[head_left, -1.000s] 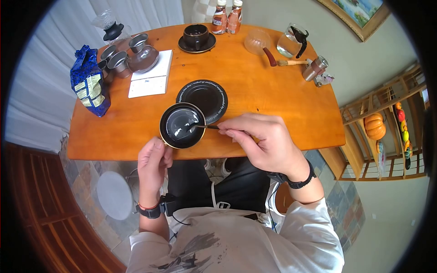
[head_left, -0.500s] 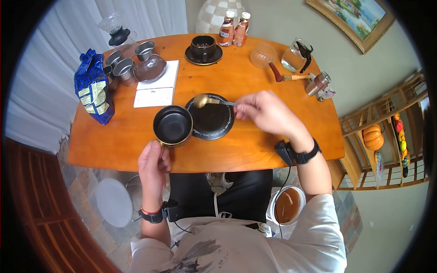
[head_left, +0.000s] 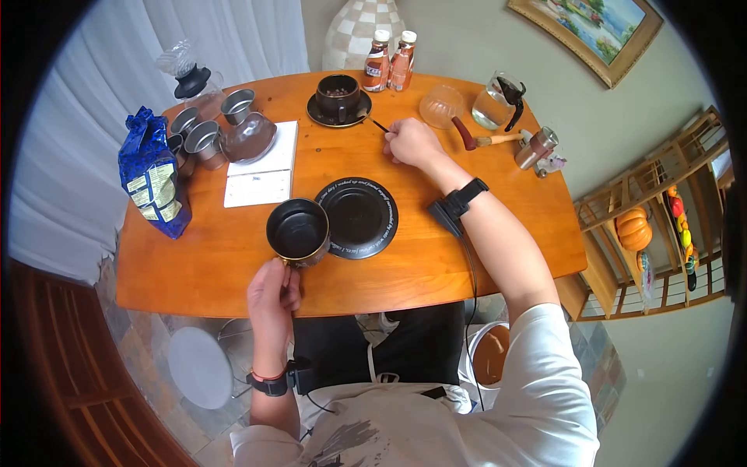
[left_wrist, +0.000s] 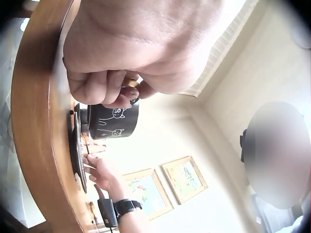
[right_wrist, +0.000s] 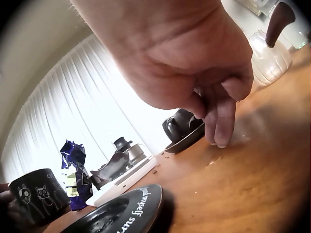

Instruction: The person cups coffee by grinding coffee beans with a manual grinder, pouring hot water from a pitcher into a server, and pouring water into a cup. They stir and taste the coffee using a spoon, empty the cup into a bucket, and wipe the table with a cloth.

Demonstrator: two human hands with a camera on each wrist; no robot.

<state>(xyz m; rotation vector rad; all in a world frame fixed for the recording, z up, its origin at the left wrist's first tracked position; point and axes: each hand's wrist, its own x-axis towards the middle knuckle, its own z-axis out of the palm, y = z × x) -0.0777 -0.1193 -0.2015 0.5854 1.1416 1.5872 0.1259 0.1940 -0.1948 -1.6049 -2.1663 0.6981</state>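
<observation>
- Judged as spoon-handling at the saucer, near the far edge of the table; calling next for fine tip control and a level black cup.
- Pinching the spoon with the right hand, forearm-long reach, palm down; perhaps touching the saucer's rim, too small to confirm.
- Gripping the cup's handle with the left hand, by the near edge, beside the black plate.

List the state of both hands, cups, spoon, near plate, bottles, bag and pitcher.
Left hand, gripping the near cup
Right hand, pinching the spoon
Near cup, lifted
Spoon, tip by the far saucer
Far cup, upright, brown beans inside
Near plate, lying flat
Bottles, upright, capped
Blue bag, standing
Pitcher, holding clear liquid
</observation>
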